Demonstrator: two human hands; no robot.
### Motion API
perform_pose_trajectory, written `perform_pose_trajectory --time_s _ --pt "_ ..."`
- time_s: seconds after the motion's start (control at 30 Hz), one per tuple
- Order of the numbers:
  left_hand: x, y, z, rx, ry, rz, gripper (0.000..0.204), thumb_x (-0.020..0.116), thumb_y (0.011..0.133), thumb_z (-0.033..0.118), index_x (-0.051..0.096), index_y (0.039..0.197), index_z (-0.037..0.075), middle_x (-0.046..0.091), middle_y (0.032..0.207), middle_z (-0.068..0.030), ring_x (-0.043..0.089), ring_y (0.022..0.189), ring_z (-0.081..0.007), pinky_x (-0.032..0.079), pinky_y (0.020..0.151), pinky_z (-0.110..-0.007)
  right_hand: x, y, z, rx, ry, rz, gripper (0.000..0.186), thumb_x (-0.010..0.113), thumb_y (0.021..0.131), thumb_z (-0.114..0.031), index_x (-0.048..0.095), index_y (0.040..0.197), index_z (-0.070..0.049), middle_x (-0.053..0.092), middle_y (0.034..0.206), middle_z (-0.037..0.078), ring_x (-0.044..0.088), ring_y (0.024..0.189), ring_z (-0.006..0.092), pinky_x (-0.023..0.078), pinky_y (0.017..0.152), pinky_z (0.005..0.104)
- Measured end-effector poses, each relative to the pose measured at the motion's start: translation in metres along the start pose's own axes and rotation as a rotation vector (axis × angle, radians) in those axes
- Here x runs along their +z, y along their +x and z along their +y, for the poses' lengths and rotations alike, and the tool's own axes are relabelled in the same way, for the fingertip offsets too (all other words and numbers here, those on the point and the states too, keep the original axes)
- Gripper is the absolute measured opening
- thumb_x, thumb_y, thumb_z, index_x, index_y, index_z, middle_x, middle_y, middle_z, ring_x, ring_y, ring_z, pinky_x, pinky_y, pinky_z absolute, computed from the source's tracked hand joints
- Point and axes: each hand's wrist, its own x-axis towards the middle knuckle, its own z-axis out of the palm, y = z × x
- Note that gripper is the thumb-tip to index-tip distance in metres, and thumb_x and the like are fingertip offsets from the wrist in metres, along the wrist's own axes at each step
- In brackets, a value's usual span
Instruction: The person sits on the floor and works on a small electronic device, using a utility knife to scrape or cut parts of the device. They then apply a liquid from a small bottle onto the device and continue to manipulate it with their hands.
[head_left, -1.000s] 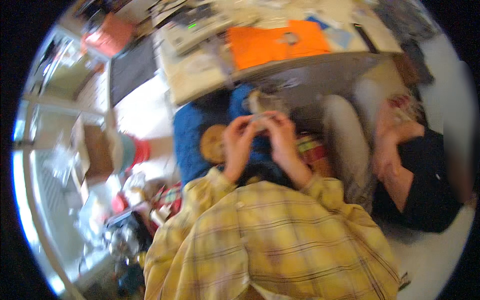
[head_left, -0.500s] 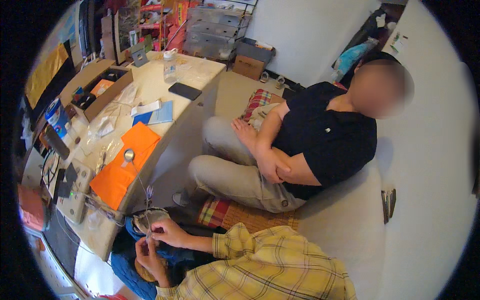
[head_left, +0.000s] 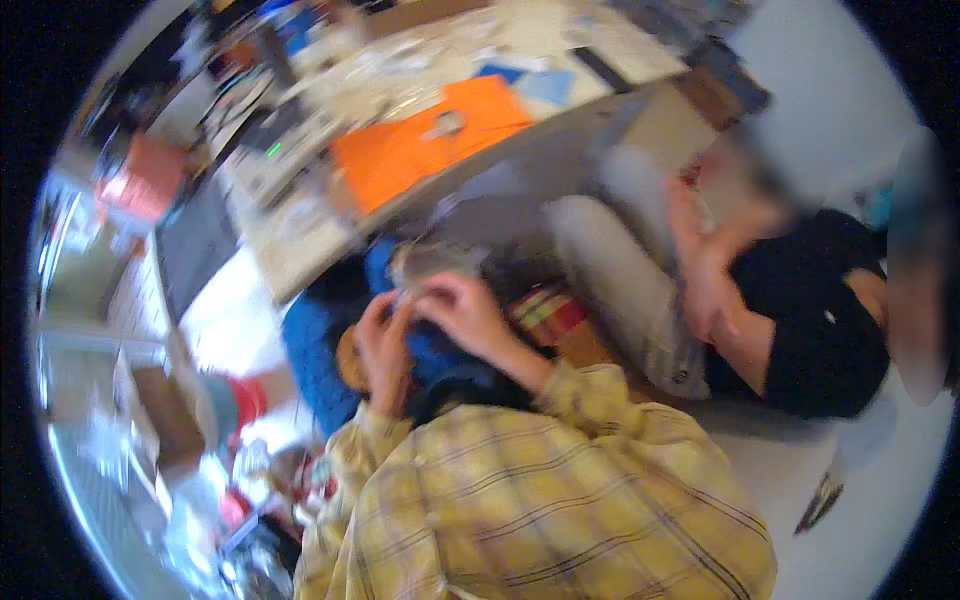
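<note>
Close together in front of me, my left hand (head_left: 382, 345) and my right hand (head_left: 462, 312) are both closed, fingertips pinched and nearly meeting. Between them is a thin pale cord, blurred now; the earlier head view shows it running from their fingers up to the table. Dark blue cloth (head_left: 318, 350) lies below and around my hands, with a round tan thing (head_left: 350, 360) beside my left hand. Just beyond my fingers is a greyish, fuzzy-edged piece (head_left: 435, 262). A small round metallic disc (head_left: 448, 123) rests on an orange cloth (head_left: 425, 145) on the table.
The pale table (head_left: 290, 245) spans the far side, holding a dark phone (head_left: 602, 70), a blue packet (head_left: 545, 86) and a box with a green light (head_left: 272, 155). At right sits another person in a black shirt (head_left: 810, 330), arms crossed. Cluttered containers (head_left: 165, 410) stand at left.
My view has swung left and down, so the table and the seated person sit farther right in it. Both hands keep their pinch; the picture is more blurred.
</note>
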Motion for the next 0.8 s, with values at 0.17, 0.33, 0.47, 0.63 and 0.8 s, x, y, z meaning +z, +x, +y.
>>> perform_pose_trajectory --time_s 0.17,0.33,0.47,0.63,0.8 --pt "0.017 0.011 -0.002 -0.114 -0.260 0.031 0.021 0.071 0.093 0.018 0.069 0.107 0.003 0.068 0.089 -0.0010 0.060 0.074 -0.0060 0.049 0.065 -0.021 -0.009 0.011 0.013 0.124 -0.040 -0.025 0.025 0.076 0.086 -0.021 0.070 0.097 0.000 0.073 0.085 0.008 0.066 0.075 0.0128 0.052 0.069 0.0288" --pt "0.005 0.006 0.002 -0.149 -0.138 -0.059 0.021 0.071 0.093 0.019 0.070 0.107 0.003 0.070 0.091 -0.0004 0.061 0.077 -0.0055 0.049 0.066 -0.021 -0.013 0.008 0.007 0.065 -0.165 -0.113 0.023 0.075 0.087 -0.019 0.069 0.098 -0.001 0.073 0.085 0.009 0.067 0.074 0.0140 0.053 0.070 0.0293" --pt "0.001 0.009 -0.009 -0.178 -0.270 -0.089 0.025 0.068 0.095 0.022 0.068 0.112 0.004 0.070 0.100 -0.0016 0.065 0.088 -0.0101 0.051 0.077 -0.023 -0.040 0.003 -0.004 0.038 -0.090 -0.115 0.015 0.068 0.093 -0.012 0.065 0.102 0.000 0.067 0.088 0.000 0.061 0.074 0.0063 0.050 0.066 0.0225" --pt "-0.001 0.010 0.003 -0.253 -0.352 -0.068 0.020 0.069 0.095 0.021 0.070 0.109 0.007 0.072 0.097 -0.0018 0.066 0.085 -0.0089 0.054 0.071 -0.024 -0.059 -0.023 -0.009 -0.096 -0.605 -0.307 0.018 0.075 0.080 -0.010 0.067 0.095 -0.005 0.065 0.090 0.009 0.063 0.084 0.0248 0.051 0.073 0.0365" --pt "-0.009 0.018 0.004 -0.324 -0.360 -0.213 0.022 0.064 0.098 0.024 0.068 0.112 0.007 0.071 0.100 -0.0026 0.068 0.087 -0.0116 0.055 0.072 -0.024 -0.047 -0.037 -0.006 -0.230 -0.874 -0.331 0.026 0.076 0.073 -0.011 0.063 0.095 -0.009 0.057 0.087 0.012 0.059 0.091 0.0338 0.050 0.076 0.0446"
